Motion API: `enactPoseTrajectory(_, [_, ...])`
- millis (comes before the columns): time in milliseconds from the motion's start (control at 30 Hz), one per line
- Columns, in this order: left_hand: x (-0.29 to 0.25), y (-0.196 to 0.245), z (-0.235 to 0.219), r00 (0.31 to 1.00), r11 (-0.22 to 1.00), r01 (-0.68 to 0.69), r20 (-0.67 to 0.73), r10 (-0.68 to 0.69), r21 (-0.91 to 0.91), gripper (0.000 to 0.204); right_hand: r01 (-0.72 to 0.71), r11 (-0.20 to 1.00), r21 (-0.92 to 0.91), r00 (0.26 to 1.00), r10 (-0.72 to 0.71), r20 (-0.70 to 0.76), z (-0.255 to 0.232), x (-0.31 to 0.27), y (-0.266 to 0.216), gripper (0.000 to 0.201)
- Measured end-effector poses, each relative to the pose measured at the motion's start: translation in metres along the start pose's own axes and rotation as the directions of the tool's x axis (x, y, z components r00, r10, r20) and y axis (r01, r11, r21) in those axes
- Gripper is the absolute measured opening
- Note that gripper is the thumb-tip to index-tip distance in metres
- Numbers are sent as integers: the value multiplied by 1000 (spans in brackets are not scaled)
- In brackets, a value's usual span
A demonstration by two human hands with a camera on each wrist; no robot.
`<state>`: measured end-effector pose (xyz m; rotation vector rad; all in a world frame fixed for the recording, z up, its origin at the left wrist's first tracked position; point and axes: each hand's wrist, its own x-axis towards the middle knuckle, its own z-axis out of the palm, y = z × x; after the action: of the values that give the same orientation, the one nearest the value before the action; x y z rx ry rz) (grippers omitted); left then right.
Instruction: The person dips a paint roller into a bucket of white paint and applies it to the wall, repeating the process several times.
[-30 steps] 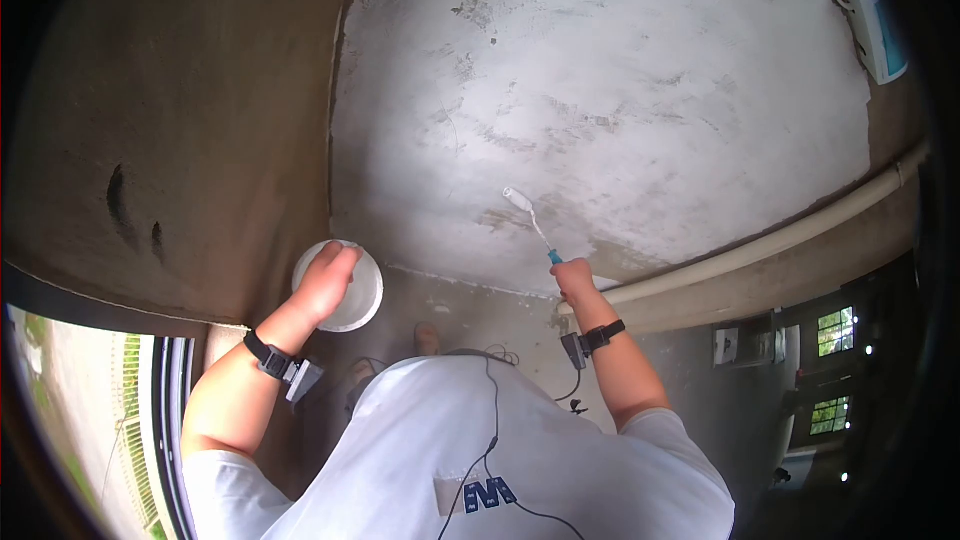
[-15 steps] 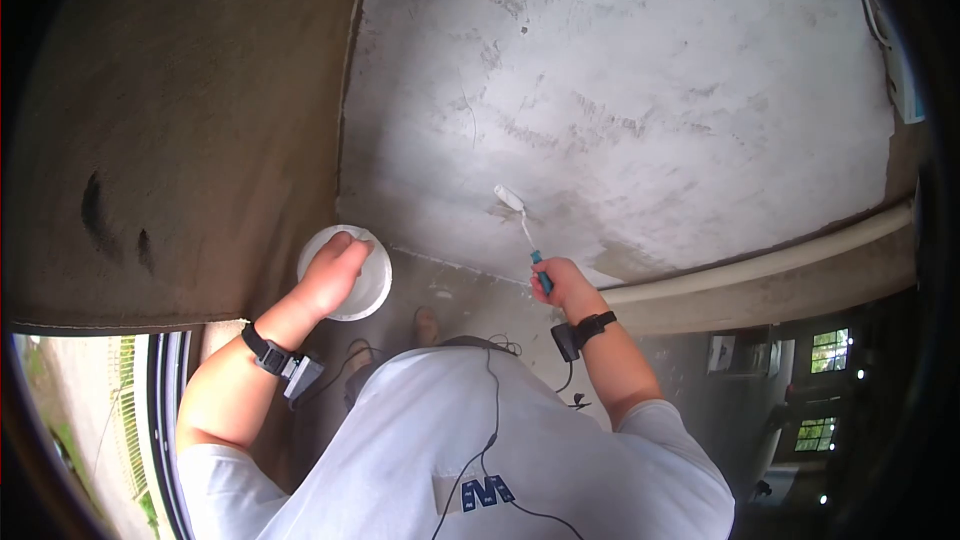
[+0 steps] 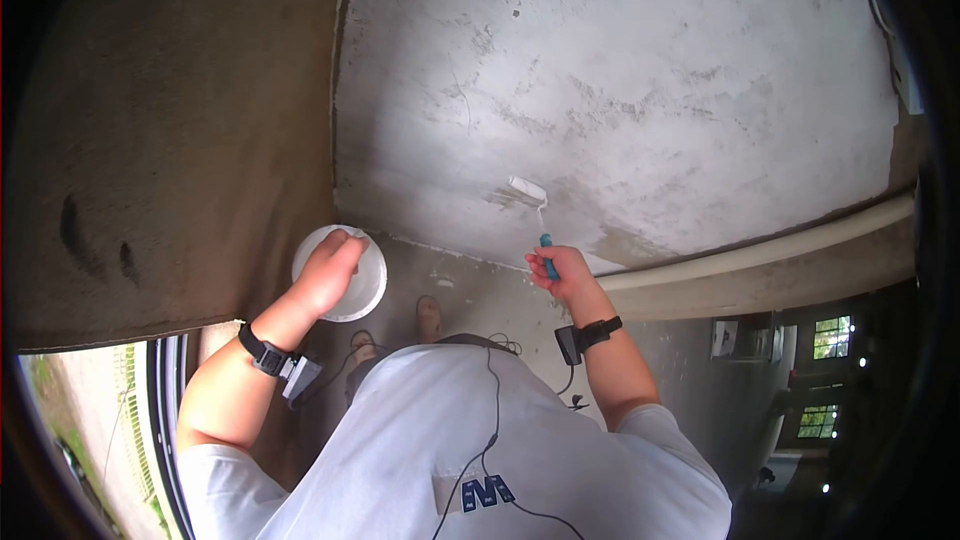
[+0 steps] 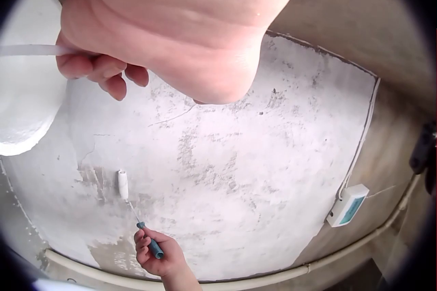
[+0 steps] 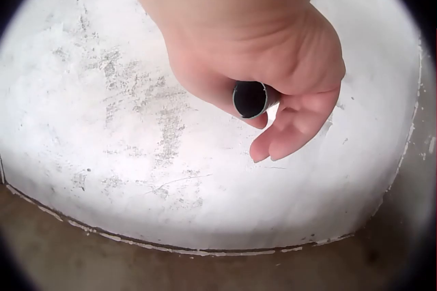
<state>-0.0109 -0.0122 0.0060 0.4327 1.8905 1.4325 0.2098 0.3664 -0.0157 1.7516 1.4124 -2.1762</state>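
The right hand (image 3: 563, 272) holds the blue-green handle (image 3: 549, 258) of a small paint roller. Its white roller head (image 3: 528, 190) lies at the lower part of the white-coated wall (image 3: 620, 60), beside a darker patch. In the left wrist view the roller (image 4: 123, 185) stands nearly upright above the right hand (image 4: 161, 253). The right wrist view shows the handle's dark round end (image 5: 250, 99) within the right hand (image 5: 273, 79). On the left, the left hand (image 3: 330, 272) grips a white bucket (image 3: 368, 290) by its handle strap (image 4: 34, 50), fingers curled round it.
A brown wall (image 3: 180, 120) meets the white one at a corner on the left. A pale pipe (image 3: 760, 252) runs along the white wall's lower edge. Below are the floor (image 3: 470, 295) and the person's feet. A white box (image 4: 348, 206) hangs on the wall.
The roller head has shifted slightly right since half a second ago, and its head has turned flatter. The right hand has moved a little. The left hand still holds the bucket in nearly the same place.
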Motion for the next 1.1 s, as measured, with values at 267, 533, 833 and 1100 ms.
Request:
enactPoseTrajectory(267, [0,0,1,998,998,67,24,-66,-13,39,120,988,102,992,-123,30,4,-35,-4,21])
enactPoseTrajectory(533, [-1,-3,3,1000,999,-4,12,3,51,36,97,982,162,989,-113,92,7,-17,-8,21])
enactPoseTrajectory(833, [7,-8,1,996,987,75,-42,-82,-145,34,-46,987,156,990,25,140,0,31,-9,15])
enactPoseTrajectory(1100, [8,0,-3,989,998,-16,-150,6,-67,29,-219,962,166,969,195,151,2,100,-7,17])
